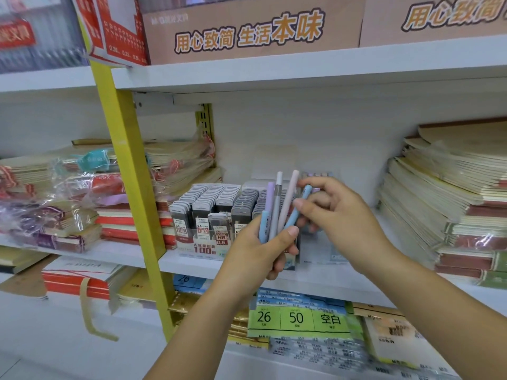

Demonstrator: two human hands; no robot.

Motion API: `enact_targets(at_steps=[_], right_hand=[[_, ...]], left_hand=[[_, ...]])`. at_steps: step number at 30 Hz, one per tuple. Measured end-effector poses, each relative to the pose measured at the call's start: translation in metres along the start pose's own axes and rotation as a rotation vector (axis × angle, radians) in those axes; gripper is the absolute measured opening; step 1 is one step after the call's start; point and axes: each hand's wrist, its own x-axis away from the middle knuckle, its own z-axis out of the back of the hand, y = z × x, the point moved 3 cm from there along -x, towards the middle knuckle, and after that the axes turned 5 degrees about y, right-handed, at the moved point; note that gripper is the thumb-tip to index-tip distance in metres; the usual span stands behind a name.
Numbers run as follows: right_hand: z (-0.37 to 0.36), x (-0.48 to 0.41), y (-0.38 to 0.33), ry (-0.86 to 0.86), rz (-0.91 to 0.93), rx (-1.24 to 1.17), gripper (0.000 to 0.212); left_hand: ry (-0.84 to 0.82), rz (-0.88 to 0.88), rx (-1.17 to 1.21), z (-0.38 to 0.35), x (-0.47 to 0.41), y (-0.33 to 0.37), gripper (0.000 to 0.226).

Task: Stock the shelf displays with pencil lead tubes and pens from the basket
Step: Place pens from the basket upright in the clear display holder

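My left hand [263, 248] grips a bunch of several pastel pens [277, 207], blue, purple, white and pink, held upright before the middle shelf. My right hand [337, 212] pinches one light blue pen [297, 209] from that bunch between thumb and fingers. Behind the hands stands a display box of pencil lead tubes [211, 209], its rows filled with grey-capped tubes. A clear pen display [318, 242] sits just right of it, mostly hidden by my hands. The basket is out of view.
Wrapped notebook stacks [68, 201] fill the shelf's left side, and tall notebook piles [450, 204] the right. A yellow upright post [129, 171] crosses in front on the left. A cardboard box [247, 31] sits on the top shelf. Paper packs [299, 319] lie below.
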Motion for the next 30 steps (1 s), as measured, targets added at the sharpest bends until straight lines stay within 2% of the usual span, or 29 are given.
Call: enact_targets(at_steps=[5,7,10,16,20,24,26,28,30], right_hand=[[0.037,-0.011,-0.007,0.190,-0.013,-0.117,0.021],[0.045,-0.012,-0.007,0.165,-0.030,-0.156,0.020],[0.052,-0.009,-0.004,0.077,-0.104,-0.168,0.017],[0.053,0.002,-0.002,-0.222,-0.179,0.211,0.018],[0.036,0.003,-0.018,-0.314,-0.037,0.451,0.014],[0.024,0.004,-0.023,-0.351,0.057,0.590,0.028],[0.033,0.002,-0.027,-0.289,0.068,0.536,0.048],[0.052,-0.007,-0.032,-0.109,0.079,0.347,0.065],[0.072,-0.019,-0.035,0.064,0.131,0.263,0.064]], left_hand=[[-0.006,0.059,0.021,0.004,0.003,-0.003,0.022],[-0.006,0.066,0.056,0.004,0.002,-0.003,0.025],[0.082,0.062,0.148,0.008,0.000,-0.003,0.033],[0.215,-0.014,0.072,0.020,-0.003,0.007,0.039],[0.154,-0.082,-0.047,0.011,-0.007,0.023,0.019],[0.124,-0.115,-0.099,0.001,-0.009,0.028,0.021],[0.122,-0.103,-0.096,0.002,-0.009,0.026,0.017],[0.138,-0.073,-0.072,0.004,-0.009,0.023,0.017],[0.165,-0.040,-0.029,0.005,-0.009,0.019,0.019]])
